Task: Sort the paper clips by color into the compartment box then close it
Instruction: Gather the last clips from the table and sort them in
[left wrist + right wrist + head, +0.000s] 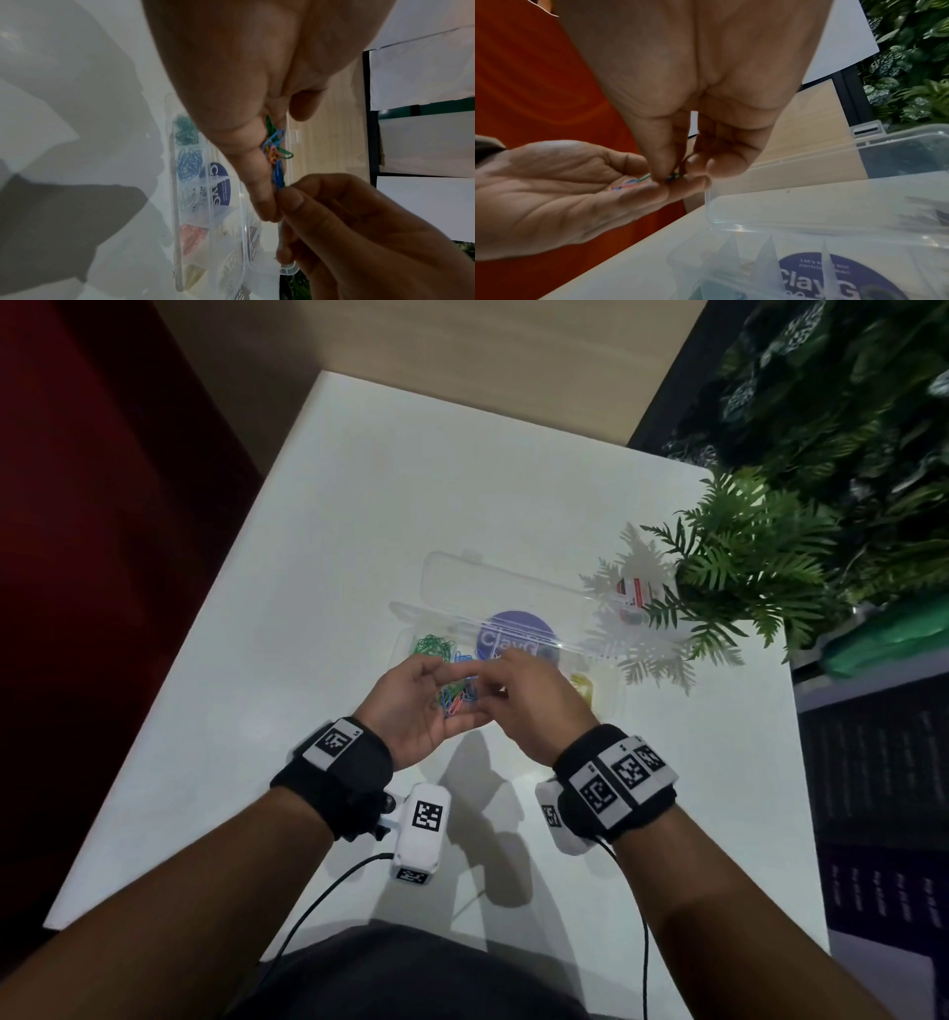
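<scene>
Paper clips (458,694) of mixed colours lie in a small heap on the cupped left hand (416,706), held palm up above the worktop (318,567), just in front of the clear compartment box (180,203). Their number cannot be counted; blue, green and pink or orange ones show. Two hands meet over the heap. The right hand (534,706) reaches across with thumb and forefinger closed in a pinch on a blue clip (278,175) at the left fingertips (680,186).

The one box stands open, its lid (508,588) tipped back. The left wrist view shows five filled compartments in a row: green, blue, white, pink, yellow. From the head view only the green, some blue and the yellow show, as the hands cover the rest. A round purple sticker (516,634) lies under the box, its lettering partly hidden. At far right, fern fronds (739,557) overhang the lid's end.
</scene>
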